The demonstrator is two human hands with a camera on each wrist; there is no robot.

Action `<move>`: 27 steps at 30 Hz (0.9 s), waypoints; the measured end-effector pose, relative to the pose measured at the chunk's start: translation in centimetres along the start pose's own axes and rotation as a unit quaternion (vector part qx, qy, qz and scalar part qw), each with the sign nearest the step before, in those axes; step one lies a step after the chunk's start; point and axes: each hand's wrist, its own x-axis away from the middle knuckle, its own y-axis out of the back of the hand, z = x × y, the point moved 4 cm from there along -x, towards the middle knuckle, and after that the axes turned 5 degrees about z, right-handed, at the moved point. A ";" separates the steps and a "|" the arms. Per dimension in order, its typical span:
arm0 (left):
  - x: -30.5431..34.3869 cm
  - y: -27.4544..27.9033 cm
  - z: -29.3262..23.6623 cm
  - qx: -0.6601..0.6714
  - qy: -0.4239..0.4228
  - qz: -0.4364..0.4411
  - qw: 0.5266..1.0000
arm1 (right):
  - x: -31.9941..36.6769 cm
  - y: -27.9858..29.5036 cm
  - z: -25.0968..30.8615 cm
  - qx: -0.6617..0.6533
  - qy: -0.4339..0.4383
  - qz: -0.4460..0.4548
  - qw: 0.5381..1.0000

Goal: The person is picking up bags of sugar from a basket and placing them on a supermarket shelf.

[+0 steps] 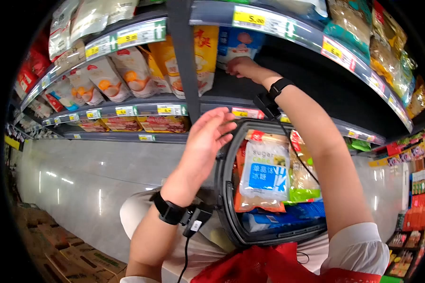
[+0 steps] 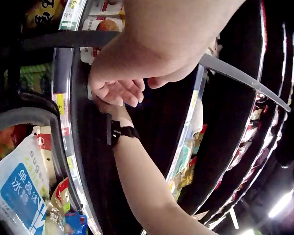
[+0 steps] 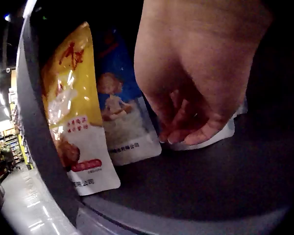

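Observation:
On the shelf, my right hand (image 1: pixel 243 68) is at a blue-and-white bag (image 1: pixel 241 42) next to a yellow bag (image 1: pixel 205 61). The right wrist view has this hand (image 3: pixel 196 78) with fingers curled and fingertips pinching at the front of a bag (image 3: pixel 213 142) with a pale lower edge; most of that bag is hidden behind the hand. Just left of it stands a blue bag with a cartoon figure (image 3: pixel 120 107). My left hand (image 1: pixel 205 137) hovers by the left rim of the dark basket (image 1: pixel 226 188), fingers loosely bent, holding nothing.
Inside the basket lie a white-and-blue sugar cane bag (image 1: pixel 264 170), a green-edged bag (image 1: pixel 303 174) and blue packs (image 1: pixel 283 219). A dark upright post (image 1: pixel 184 56) divides the shelves. Priced shelf edges (image 1: pixel 269 23) run above my right arm. Cardboard boxes (image 1: pixel 71 250) are stacked lower left.

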 end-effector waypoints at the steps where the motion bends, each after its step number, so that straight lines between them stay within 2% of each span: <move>1: -0.2 -0.2 0.1 -0.003 0.007 -0.003 1.000 | 1.8 0.4 0.6 -0.032 0.011 0.001 0.999; 3: -0.5 -0.8 0.5 -0.015 0.013 -0.011 1.000 | 5.8 1.4 1.7 -0.020 0.013 0.012 1.000; 5: -0.8 -1.4 1.1 -0.020 0.007 0.017 1.000 | 10.7 2.8 2.8 0.028 0.016 0.004 0.999; 7: -0.8 -2.7 1.6 -0.029 0.020 0.022 0.999 | 15.4 4.1 2.1 0.018 0.024 -0.007 1.000; 9: -0.6 -4.1 2.3 -0.035 0.030 0.042 0.998 | 20.4 5.3 1.0 0.045 -0.028 -0.075 0.996; 13: -0.4 -6.5 4.1 -0.063 0.066 0.075 0.993 | 30.1 7.7 -3.7 0.013 -0.068 -0.176 0.982; 15: -0.5 -7.8 4.9 -0.077 0.072 0.118 0.987 | 34.5 8.3 -6.4 0.002 -0.124 -0.255 0.959; 17: -0.8 -8.6 5.9 -0.103 0.082 0.128 0.983 | 37.9 8.7 -9.3 -0.009 -0.184 -0.290 0.939; 19: -1.4 -8.4 7.3 -0.127 0.106 0.139 0.976 | 40.4 8.0 -10.8 -0.049 -0.214 -0.285 0.933; 21: -1.7 -7.6 8.7 -0.145 0.124 0.130 0.973 | 41.6 7.1 -12.1 -0.075 -0.262 -0.232 0.934; 22: -1.8 -7.1 9.3 -0.159 0.140 0.118 0.970 | 41.7 6.8 -13.4 -0.050 -0.286 -0.207 0.934; 23: -1.8 -6.7 9.7 -0.164 0.146 0.118 0.968 | 41.6 6.4 -14.2 0.002 -0.247 -0.238 0.940; 27: -1.7 -6.0 10.3 -0.170 0.151 0.094 0.969 | 40.3 5.5 -12.9 0.096 -0.297 -0.136 0.940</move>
